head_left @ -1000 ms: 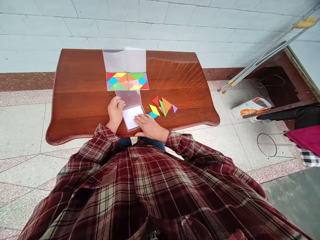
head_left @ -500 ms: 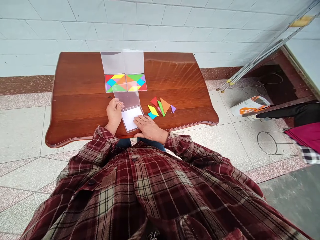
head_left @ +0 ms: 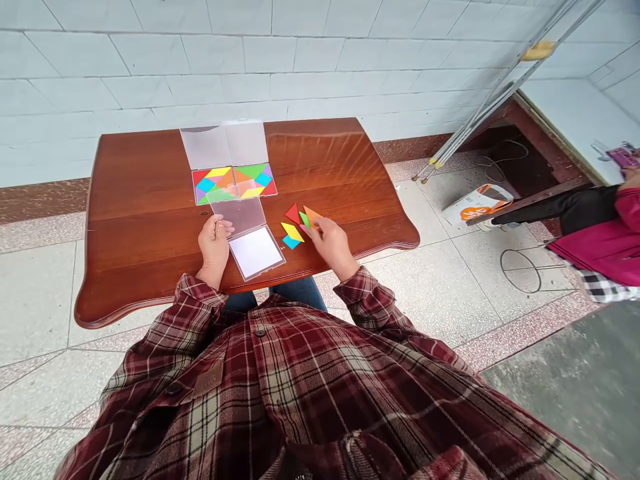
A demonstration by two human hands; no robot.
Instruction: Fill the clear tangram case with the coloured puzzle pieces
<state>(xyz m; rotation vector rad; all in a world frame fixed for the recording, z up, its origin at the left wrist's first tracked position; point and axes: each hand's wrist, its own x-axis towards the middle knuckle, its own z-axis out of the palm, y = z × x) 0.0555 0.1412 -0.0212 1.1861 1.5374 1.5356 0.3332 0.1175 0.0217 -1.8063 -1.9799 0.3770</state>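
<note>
My right hand (head_left: 333, 245) has its fingertips on an orange triangle (head_left: 312, 216), and the hand hides part of the tangram pieces. Beside it lie a red triangle (head_left: 293, 213), a green triangle (head_left: 304, 219), a yellow parallelogram (head_left: 292, 232) and a small blue piece (head_left: 291, 243). My left hand (head_left: 215, 243) rests on the left edge of a clear plastic flap (head_left: 239, 215), its fingers curled. Next to that flap is a white card (head_left: 256, 252) in a clear frame. Above it lies a multicoloured tangram pattern card (head_left: 234, 183), with a translucent grey cover (head_left: 223, 146) beyond.
Everything lies on a polished wooden table (head_left: 140, 200) with a curved front edge. To the right stand a metal ladder (head_left: 493, 93), a printed carton (head_left: 477, 205) and a wire ring stand (head_left: 520, 270). A person's magenta sleeve (head_left: 597, 247) shows at the right.
My right hand has moved off the white card onto the coloured pieces. My left hand stays by the flap. The view has swung, and the magenta-sleeved arm now shows at the right.
</note>
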